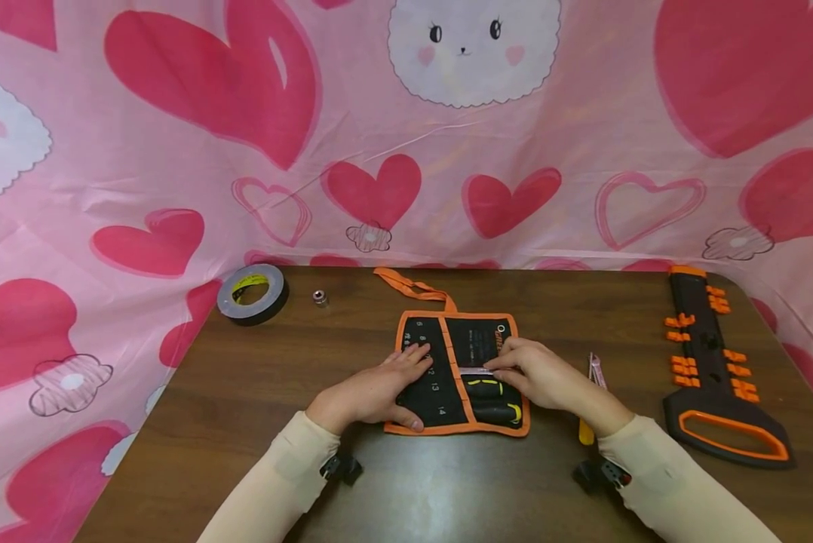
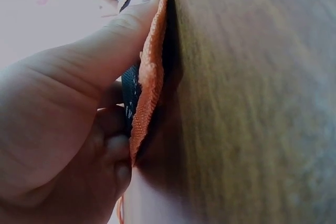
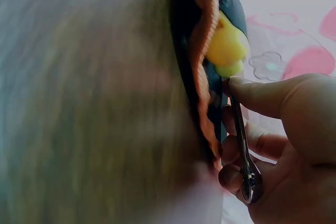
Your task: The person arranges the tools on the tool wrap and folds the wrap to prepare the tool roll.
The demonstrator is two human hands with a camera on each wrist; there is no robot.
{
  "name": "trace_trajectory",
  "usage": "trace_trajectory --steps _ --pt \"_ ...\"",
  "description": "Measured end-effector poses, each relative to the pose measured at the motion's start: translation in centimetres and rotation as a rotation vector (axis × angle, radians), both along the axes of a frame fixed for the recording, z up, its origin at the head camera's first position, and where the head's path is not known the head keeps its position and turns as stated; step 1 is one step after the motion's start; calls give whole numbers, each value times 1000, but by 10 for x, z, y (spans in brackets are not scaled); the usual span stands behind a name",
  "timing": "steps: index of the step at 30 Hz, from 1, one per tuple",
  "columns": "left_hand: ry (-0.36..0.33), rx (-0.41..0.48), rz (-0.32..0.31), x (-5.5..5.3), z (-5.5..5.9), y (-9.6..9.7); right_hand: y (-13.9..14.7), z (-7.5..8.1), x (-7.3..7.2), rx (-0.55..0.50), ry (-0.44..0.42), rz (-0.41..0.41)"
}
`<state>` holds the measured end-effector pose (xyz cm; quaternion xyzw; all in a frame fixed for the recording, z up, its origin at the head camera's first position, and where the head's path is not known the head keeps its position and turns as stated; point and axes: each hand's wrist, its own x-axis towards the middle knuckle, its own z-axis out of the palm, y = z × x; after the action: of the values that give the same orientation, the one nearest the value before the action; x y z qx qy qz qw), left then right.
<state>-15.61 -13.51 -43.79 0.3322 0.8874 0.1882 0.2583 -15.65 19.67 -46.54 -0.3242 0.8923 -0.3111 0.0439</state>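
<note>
A black tool pouch with orange edging (image 1: 452,431) lies unfolded on the table, size numbers printed down its left panel. My left hand (image 1: 382,388) rests spread on that panel, the thumb (image 2: 123,27) near the front edge. Between thumb and fingers, my right hand (image 1: 538,377) pinches a metal wrench (image 3: 240,135), whose ring end points back toward the palm. Its far end lies over the pouch's right panel, at the orange divider. Just in front of it, two tools with black-and-yellow handles (image 1: 495,412) sit in the pouch. An orange strap (image 1: 413,286) trails from its back edge.
Beside my right wrist lie a metal tool (image 1: 596,371) and a yellow handle (image 1: 586,432), partly covered by the forearm. Further right is a black rack with orange clips (image 1: 708,339). At the back left are a tape roll (image 1: 253,294) and a small socket (image 1: 320,299).
</note>
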Motion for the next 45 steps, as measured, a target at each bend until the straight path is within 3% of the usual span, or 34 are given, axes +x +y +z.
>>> trace_trajectory --steps 3,5,7,12,16,23,34,37,45 --pt "2 -4 2 1 0 2 3 -27 -13 7 18 14" --pt "4 0 1 2 1 3 4 -34 -17 23 7 15" --pt "2 0 1 3 1 4 4 -25 -15 37 -14 20" --pt "-6 -5 9 3 1 5 1 27 4 84 -120 -16" --pt "-6 0 5 2 1 4 6 43 11 177 -114 -62" --pt "-5 3 16 2 1 3 15 43 18 213 -67 -126" --pt "1 -7 15 2 2 1 16 41 21 187 -109 -197" --pt "11 -8 13 2 1 1 15 40 21 172 -129 -205" --pt "13 -2 16 2 -1 0 12 36 21 139 -65 -196"
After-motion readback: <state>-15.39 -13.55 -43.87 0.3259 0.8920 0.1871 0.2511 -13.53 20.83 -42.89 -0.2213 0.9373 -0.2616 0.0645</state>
